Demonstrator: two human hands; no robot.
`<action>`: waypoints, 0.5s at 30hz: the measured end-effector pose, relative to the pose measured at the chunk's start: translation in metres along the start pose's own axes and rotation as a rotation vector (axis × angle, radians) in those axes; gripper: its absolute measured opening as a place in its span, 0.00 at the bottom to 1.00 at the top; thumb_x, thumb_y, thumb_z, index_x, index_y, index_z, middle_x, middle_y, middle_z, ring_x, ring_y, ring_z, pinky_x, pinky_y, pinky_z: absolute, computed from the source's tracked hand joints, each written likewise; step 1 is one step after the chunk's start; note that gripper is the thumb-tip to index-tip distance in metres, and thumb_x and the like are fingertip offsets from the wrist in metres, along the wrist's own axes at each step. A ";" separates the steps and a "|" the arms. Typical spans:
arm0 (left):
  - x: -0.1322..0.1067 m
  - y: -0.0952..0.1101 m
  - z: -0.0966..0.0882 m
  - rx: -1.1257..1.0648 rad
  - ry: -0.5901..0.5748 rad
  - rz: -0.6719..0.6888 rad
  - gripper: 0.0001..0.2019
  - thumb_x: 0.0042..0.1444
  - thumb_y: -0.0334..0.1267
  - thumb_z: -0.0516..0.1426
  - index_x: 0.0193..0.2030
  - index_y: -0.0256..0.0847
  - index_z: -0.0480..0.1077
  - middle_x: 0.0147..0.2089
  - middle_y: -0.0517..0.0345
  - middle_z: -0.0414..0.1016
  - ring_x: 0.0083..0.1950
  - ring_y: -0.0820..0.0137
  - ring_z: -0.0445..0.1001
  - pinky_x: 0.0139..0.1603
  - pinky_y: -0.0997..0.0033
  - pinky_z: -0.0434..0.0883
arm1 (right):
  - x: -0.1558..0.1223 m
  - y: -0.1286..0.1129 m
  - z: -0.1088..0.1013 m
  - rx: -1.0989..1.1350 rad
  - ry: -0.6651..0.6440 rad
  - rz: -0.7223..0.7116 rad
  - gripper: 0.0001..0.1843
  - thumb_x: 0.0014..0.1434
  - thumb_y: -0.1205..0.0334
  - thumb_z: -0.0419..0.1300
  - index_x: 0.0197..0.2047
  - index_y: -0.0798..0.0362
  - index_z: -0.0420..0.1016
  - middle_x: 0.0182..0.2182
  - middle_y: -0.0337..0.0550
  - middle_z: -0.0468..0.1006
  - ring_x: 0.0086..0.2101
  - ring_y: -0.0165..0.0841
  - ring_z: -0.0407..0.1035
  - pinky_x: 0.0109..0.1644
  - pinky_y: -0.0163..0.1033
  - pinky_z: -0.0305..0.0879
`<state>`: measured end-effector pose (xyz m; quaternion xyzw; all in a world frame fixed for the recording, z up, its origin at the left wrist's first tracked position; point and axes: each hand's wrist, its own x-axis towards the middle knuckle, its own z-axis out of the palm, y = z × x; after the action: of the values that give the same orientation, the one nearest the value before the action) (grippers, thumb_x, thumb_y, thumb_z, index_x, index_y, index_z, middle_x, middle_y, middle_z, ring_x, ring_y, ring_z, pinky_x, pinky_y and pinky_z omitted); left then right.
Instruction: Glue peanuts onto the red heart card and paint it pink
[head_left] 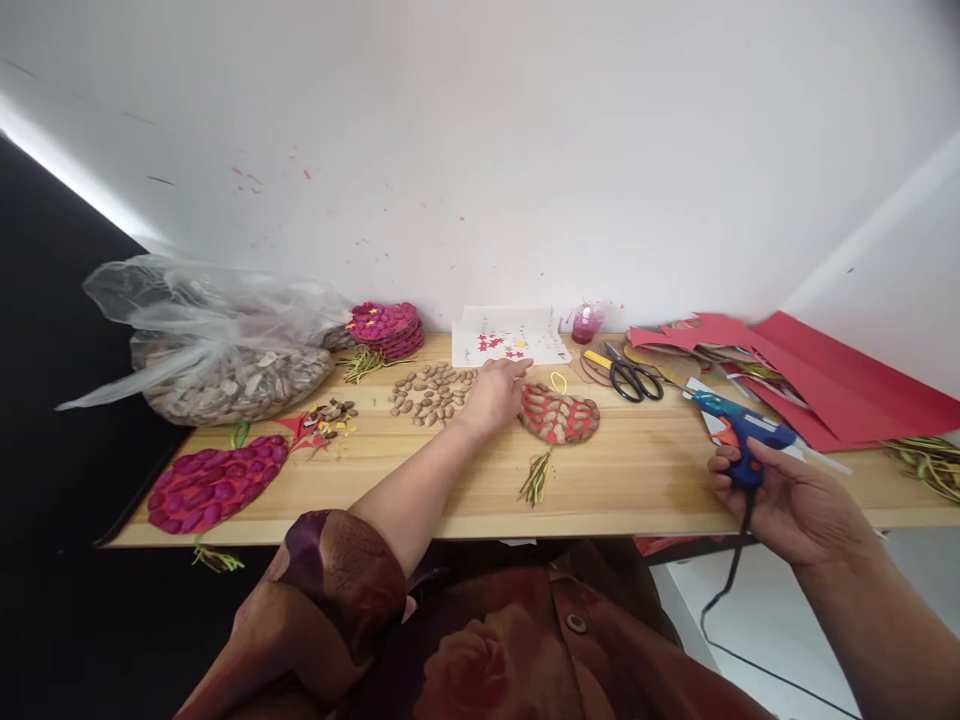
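White walls enclose the bench [630, 490], and pink flecks dot the wall along its back edge. From the head camera, we look down at our left hand [491, 398] near the middle of the bench, palm down, its fingers stretched toward the back edge; whether they touch or pinch anything we cannot tell. Just beside it, toward the right edge, lies the shell-covered red piece [560, 420], its yellow loop [559, 382] pointing to the back edge and its green tassel [536, 478] to the front edge. On the other side of the hand we see loose shells [420, 398] spread on the wood.

Our right hand [806, 500] is at the front edge, toward the right corner, its fingers wrapped around the grip of a blue glue gun [763, 428], whose cord [731, 575] hangs below the edge.

Along the back edge we find a clear bag [232, 385] of shells near the left corner, a stack of pink pieces [394, 335], white paper [551, 345] bearing small stars, a cup [586, 324] and, near the right corner, red sheets [847, 380]. Another pink piece [217, 483] lies at the front left corner.
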<state>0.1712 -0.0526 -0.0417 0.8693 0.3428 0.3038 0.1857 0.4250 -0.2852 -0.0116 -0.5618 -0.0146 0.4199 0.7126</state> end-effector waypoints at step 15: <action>-0.067 0.054 -0.079 -0.726 -0.224 0.028 0.21 0.61 0.53 0.63 0.26 0.38 0.77 0.28 0.55 0.79 0.32 0.70 0.77 0.37 0.72 0.74 | 0.014 0.021 0.056 -0.107 -0.067 0.021 0.11 0.54 0.78 0.61 0.36 0.53 0.77 0.25 0.41 0.73 0.32 0.35 0.80 0.33 0.29 0.82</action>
<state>0.1068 -0.1289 0.0188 0.7795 0.1783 0.3111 0.5136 0.3943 -0.2322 -0.0145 -0.5848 -0.0549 0.4446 0.6763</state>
